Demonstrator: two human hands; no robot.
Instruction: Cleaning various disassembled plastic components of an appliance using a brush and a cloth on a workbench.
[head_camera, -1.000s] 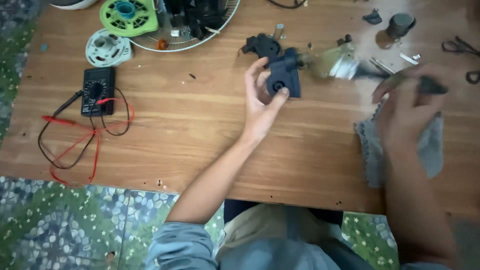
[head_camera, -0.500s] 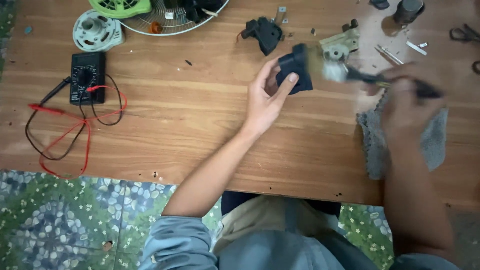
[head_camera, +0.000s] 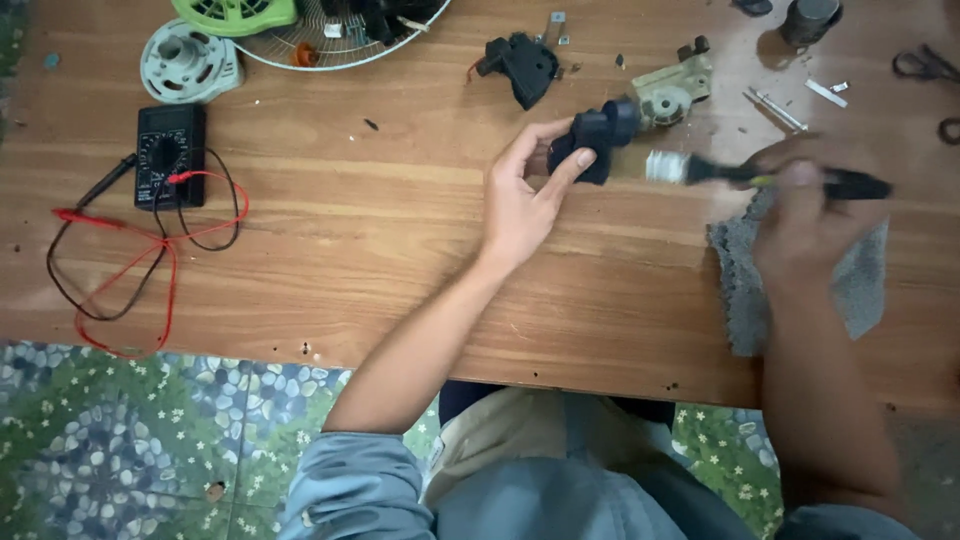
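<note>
Wooden table (head_camera: 330, 250): left hand (head_camera: 520, 200) fingers pinch black plastic part (head_camera: 592, 140); right hand (head_camera: 805, 215) grips bristly brush (head_camera: 760, 176).

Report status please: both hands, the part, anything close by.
Left hand grips black part. Right hand grips brush, bristles beside the part. Grey cloth under right hand; beige gearbox just behind.

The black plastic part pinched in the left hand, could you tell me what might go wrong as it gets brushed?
The left hand pinches the black part by fingertips only, so a push from the brush in the right hand might knock it loose. Small screws lying near the grey cloth could get swept off.
</note>
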